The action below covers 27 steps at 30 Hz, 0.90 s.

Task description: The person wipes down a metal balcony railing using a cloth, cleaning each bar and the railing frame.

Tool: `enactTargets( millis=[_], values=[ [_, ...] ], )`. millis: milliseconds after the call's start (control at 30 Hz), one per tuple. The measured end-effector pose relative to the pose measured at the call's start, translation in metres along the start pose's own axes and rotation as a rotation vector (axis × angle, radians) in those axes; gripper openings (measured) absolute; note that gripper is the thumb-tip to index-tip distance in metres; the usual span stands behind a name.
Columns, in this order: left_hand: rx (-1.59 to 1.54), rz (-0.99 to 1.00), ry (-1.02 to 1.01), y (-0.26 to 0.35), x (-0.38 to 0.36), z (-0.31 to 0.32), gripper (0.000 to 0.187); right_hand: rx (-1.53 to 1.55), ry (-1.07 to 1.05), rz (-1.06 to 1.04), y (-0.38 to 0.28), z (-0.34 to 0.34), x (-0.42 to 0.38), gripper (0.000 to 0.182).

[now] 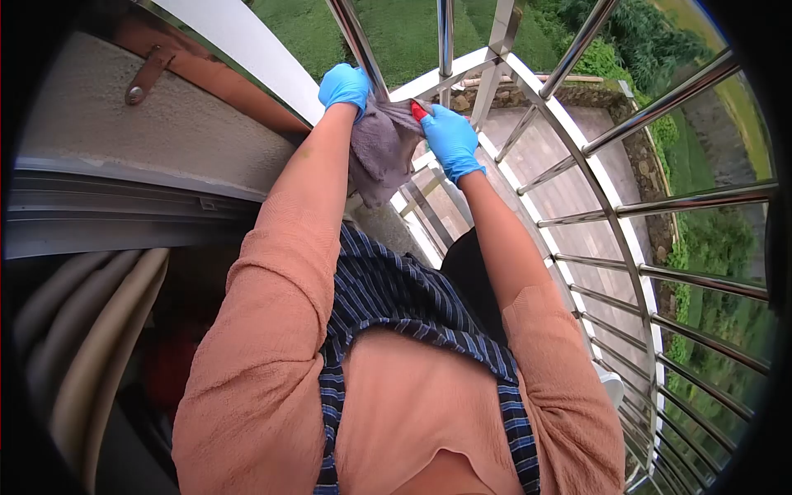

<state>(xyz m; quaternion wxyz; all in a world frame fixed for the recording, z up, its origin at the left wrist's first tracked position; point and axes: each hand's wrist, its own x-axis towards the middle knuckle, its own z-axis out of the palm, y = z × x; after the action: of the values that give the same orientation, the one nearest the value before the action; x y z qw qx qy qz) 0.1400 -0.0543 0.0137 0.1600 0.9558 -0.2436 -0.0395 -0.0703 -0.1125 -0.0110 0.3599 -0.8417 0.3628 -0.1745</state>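
Note:
A damp-looking greyish-purple cloth point(381, 157) hangs bunched between my two blue-gloved hands. My left hand point(345, 87) is closed in a fist on the cloth's upper left part, right beside an upright metal bar point(358, 43) of the railing. My right hand point(451, 142) pinches the cloth's upper right edge, pulling a fold out to the side. A small red patch point(418, 110) shows at the right fingertips. The cloth's lower end droops over a pale ledge in front of my striped apron point(412, 289).
A curved railing point(615, 210) with shiny bars sweeps around the front and right. Beyond it lie a paved terrace point(590, 272) and greenery below. At left are a rough wall point(198, 111), a sliding-window track point(124, 210) and beige curtain-like folds point(103, 355).

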Motion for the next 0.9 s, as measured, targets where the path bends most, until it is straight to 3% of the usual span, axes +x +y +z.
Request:
enactTargets(
  millis=[167,333,433,467,500,567,600,700,833,900],
  values=[
    [0.080,0.124,-0.117,0.005,-0.030,-0.015,0.038,0.209,-0.049,0.191,0.035,0.017,-0.042,0.059],
    [-0.182,0.101,0.199,0.007,-0.089,-0.017,0.028,0.248,-0.073,0.295,0.079,0.044,-0.068,0.062],
    [-0.279,0.289,0.502,0.002,-0.112,0.001,0.019,0.357,0.018,0.365,0.075,0.035,-0.093,0.061],
    [-0.355,0.442,0.643,0.001,-0.119,0.004,0.012,0.400,0.095,0.390,0.072,0.027,-0.099,0.060],
    [-0.462,0.412,0.626,0.005,-0.126,0.003,0.012,0.443,0.171,0.415,0.070,0.019,-0.099,0.058],
    [-0.662,0.335,0.571,0.010,-0.147,0.002,0.013,0.687,0.340,0.350,0.068,0.004,-0.088,0.045],
    [-0.895,0.107,0.411,0.020,-0.164,-0.009,0.013,0.742,0.358,0.296,0.052,-0.012,-0.081,0.041],
    [-1.409,0.059,0.298,0.013,-0.184,-0.008,0.014,0.878,0.437,0.072,-0.026,-0.065,-0.055,0.031],
    [-1.323,0.128,0.291,0.033,-0.211,-0.068,0.021,1.108,0.559,-0.427,-0.127,-0.082,-0.009,0.025],
    [-1.368,0.115,0.344,0.026,-0.205,-0.065,0.024,1.129,0.727,-0.799,-0.157,-0.048,0.031,0.035]
  ],
)
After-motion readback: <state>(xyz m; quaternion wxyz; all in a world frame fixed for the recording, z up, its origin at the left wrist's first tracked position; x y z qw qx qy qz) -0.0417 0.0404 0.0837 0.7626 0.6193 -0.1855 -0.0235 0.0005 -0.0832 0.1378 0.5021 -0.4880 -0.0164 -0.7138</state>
